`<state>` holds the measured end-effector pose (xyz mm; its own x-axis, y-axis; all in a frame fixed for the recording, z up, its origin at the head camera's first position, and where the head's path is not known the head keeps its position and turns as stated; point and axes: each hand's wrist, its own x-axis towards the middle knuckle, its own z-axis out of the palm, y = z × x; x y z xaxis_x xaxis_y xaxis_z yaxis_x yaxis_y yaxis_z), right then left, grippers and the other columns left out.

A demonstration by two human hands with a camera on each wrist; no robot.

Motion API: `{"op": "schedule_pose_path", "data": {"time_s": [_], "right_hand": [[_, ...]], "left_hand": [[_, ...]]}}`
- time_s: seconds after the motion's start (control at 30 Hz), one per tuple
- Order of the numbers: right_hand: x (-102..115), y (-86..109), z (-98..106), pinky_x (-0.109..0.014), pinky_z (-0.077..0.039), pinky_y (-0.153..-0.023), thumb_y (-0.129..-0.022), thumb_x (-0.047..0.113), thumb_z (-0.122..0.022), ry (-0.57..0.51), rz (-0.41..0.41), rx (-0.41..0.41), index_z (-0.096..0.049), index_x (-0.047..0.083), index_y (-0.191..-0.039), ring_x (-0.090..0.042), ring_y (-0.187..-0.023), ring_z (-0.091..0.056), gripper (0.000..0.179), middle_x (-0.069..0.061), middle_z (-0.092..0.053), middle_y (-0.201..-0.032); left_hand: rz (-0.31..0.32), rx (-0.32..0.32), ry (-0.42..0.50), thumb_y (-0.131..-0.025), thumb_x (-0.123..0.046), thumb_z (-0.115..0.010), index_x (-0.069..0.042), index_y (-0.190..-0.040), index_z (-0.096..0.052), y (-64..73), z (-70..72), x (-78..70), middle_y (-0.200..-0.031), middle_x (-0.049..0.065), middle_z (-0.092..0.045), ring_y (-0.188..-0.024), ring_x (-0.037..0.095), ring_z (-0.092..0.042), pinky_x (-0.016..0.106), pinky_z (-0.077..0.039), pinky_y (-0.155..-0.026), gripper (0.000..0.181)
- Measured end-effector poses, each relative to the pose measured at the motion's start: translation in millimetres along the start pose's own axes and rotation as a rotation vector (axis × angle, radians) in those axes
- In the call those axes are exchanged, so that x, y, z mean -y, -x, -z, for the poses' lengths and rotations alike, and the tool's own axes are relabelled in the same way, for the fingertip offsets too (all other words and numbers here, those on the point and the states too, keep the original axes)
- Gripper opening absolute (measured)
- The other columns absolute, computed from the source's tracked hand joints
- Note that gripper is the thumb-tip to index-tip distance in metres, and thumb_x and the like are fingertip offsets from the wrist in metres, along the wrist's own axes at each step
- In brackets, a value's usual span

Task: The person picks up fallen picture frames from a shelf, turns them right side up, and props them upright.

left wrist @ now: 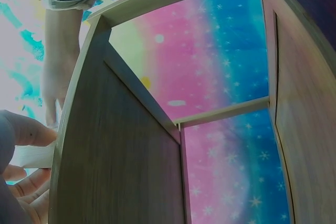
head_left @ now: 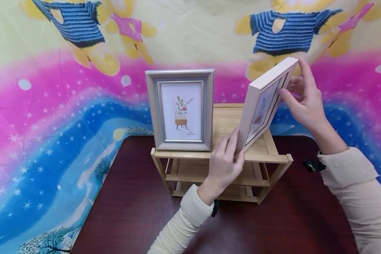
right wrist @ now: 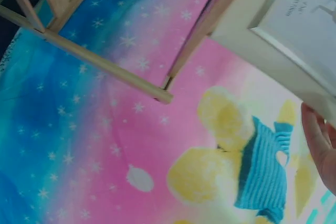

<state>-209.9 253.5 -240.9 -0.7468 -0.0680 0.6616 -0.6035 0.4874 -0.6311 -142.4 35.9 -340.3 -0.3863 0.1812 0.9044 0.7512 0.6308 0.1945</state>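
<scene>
A cream picture frame point(head_left: 262, 104) stands angled on the right part of the wooden shelf rack's top board point(head_left: 227, 118), its plant print turned toward the right. My left hand point(head_left: 224, 163) holds its lower near corner, right at the rack's front edge. High on the far side, my right hand point(head_left: 306, 93) pinches the upper corner, thumb on the front face. The right wrist view catches the frame's cream border point(right wrist: 244, 40) with fingers point(right wrist: 317, 140) at its edge. To the left, a grey-silver picture frame point(head_left: 180, 110) stands upright, facing me, near the front edge.
The rack's lower boards point(head_left: 190, 173) sit beneath the top board. Under it lies a dark red-brown table point(head_left: 130, 197). A colourful cloth point(head_left: 190, 42) with printed bears and snowflakes hangs behind. Black straps point(head_left: 314, 165) show at my cuffs.
</scene>
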Motion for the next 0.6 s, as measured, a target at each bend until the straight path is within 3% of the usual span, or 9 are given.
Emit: {"op": "schedule_pose_path", "data": {"time_s": [0.17, 0.4, 0.6], "right_hand": [[13, 1.2, -1, -0.017, -0.047, -0.078, -0.088, 0.01, -0.056, 0.017, 0.033, -0.014, -0.02, 0.021, -0.146, -0.007, -0.1, -0.055, 0.069, -0.009, -0.052, -0.121], [18, -3.1, -6, -0.013, -0.047, -0.074, -0.087, 0.015, -0.059, 0.004, 0.051, -0.016, -0.035, 0.021, -0.141, -0.007, -0.099, -0.056, 0.06, -0.007, -0.053, -0.121], [17, -8.6, -8, -0.016, -0.048, -0.078, -0.088, 0.017, -0.058, -0.032, 0.022, 0.024, -0.034, 0.02, -0.141, -0.014, -0.105, -0.055, 0.058, -0.012, -0.05, -0.127]], "left_hand": [[-0.006, 0.003, -0.01, -0.073, -0.007, -0.068, 0.006, -0.124, -0.05, 0.2, 0.0, -0.2, -0.098, 0.014, -0.059, -0.08, 0.02, -0.061, 0.021, -0.051, -0.069, 0.055], [-0.011, 0.007, -0.027, -0.074, -0.007, -0.069, 0.006, -0.124, -0.051, 0.6, 0.1, -1.3, -0.099, 0.014, -0.059, -0.082, 0.021, -0.061, 0.022, -0.05, -0.074, 0.055], [-0.005, 0.009, -0.025, -0.075, -0.008, -0.07, 0.005, -0.124, -0.05, 0.8, 0.8, -2.3, -0.1, 0.014, -0.059, -0.083, 0.021, -0.062, 0.023, -0.05, -0.076, 0.055]]}}
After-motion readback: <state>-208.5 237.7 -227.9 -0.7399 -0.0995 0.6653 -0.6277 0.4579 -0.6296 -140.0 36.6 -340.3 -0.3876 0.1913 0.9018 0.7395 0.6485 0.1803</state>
